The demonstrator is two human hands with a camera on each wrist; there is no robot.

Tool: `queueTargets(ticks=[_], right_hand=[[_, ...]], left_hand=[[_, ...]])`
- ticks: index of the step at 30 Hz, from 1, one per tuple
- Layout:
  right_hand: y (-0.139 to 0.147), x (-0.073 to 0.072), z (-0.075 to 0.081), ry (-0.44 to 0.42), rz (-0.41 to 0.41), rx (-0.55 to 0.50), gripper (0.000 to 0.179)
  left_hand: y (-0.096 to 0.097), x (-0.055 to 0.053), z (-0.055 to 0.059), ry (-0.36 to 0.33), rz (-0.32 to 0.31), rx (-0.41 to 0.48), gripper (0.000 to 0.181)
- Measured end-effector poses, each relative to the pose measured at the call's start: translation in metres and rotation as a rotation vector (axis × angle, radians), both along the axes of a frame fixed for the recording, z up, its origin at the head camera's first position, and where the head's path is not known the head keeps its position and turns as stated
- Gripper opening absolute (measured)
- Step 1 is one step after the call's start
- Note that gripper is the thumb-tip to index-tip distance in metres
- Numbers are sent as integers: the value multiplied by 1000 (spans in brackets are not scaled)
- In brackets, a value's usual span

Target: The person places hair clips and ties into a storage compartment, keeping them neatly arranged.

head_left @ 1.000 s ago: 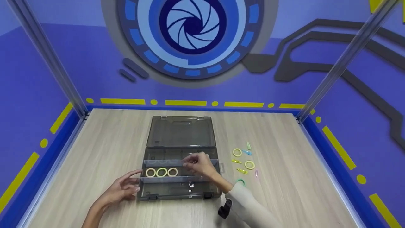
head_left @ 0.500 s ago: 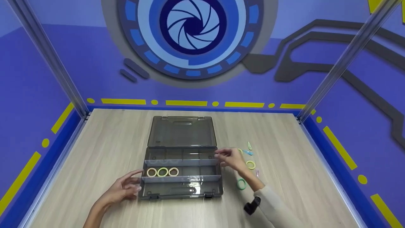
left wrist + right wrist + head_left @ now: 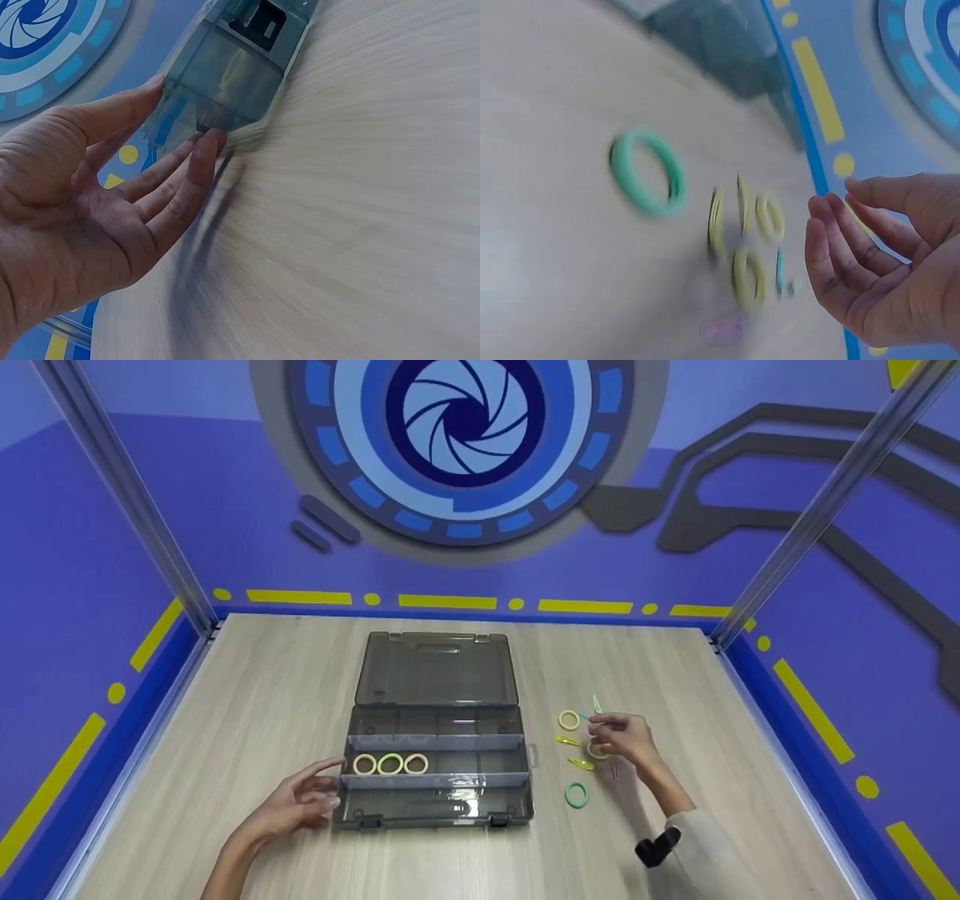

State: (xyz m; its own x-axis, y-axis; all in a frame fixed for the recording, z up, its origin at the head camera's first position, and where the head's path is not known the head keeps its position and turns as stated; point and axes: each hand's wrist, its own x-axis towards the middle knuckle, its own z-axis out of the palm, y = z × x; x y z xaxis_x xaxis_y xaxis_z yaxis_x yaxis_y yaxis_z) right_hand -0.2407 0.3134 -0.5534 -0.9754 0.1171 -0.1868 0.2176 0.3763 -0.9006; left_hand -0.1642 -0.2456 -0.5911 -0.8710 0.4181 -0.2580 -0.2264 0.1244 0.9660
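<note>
My left hand rests its fingertips against the left side of a clear grey divided box, its lid laid back. In the left wrist view, the fingers are relaxed at the box's corner. Three hair ties, peach and yellow-green, lie in a row at the left of the middle compartment. Over the small items to the right hovers my right hand, fingers loosely bent and nothing between them in the right wrist view. Below it are a yellow hair tie, another partly hidden in the head view, and a blue hair clip.
Two yellow hair clips and a green hair tie lie between box and right hand. A pale green clip is farther back, while a pink clip lies nearer the right forearm. Blue walls surround the wooden table.
My right hand has moved right, from over the box's middle compartment to above the loose hair ties and clips. My left hand has stayed at the box's left side.
</note>
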Motion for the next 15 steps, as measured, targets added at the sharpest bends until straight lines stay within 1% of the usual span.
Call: queueTargets(ticks=[2,7,11,15], right_hand=[[10,1,-4,2,-14,18,28],[27,6,-14,-2,-49,61,30],[35,8,-24,-10,-43,118,27],[39,8,-31,-10,-25,190,24]], left_hand=[[1,0,1,-21,18,-15,74],[4,-1,4,-44,40,-52,75],[4,-1,3,-46,45,-61,75],[2,-1,2,-55,42,-43,75]])
